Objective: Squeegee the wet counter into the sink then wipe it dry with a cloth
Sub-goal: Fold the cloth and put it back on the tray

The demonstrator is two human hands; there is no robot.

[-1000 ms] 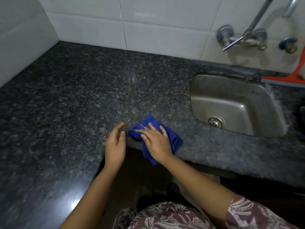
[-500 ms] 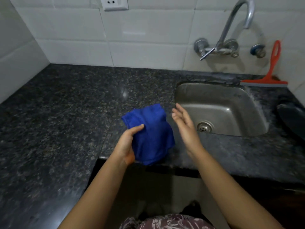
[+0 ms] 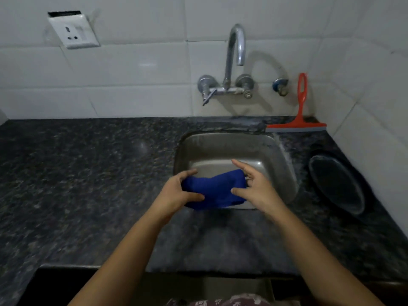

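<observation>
A bunched blue cloth (image 3: 217, 191) hangs over the front part of the steel sink (image 3: 278, 151). My left hand (image 3: 176, 193) grips its left end with thumb and fingers curled round it. My right hand (image 3: 256, 188) holds its right end, thumb in front and fingers behind, the index finger stretched out. The dark speckled granite counter (image 3: 88, 173) runs to the left and in front of the sink. A red squeegee (image 3: 298, 122) leans against the tiled wall behind the sink's right corner.
A chrome wall tap (image 3: 234, 62) arches over the sink. A dark round lid or plate (image 3: 335, 182) lies on the counter right of the sink. A white socket (image 3: 74, 30) sits on the wall at upper left. The counter's front edge is just below my forearms.
The cloth was lifted off the counter by my left hand and carried right, over the sink. My right hand has now taken hold of its other end.
</observation>
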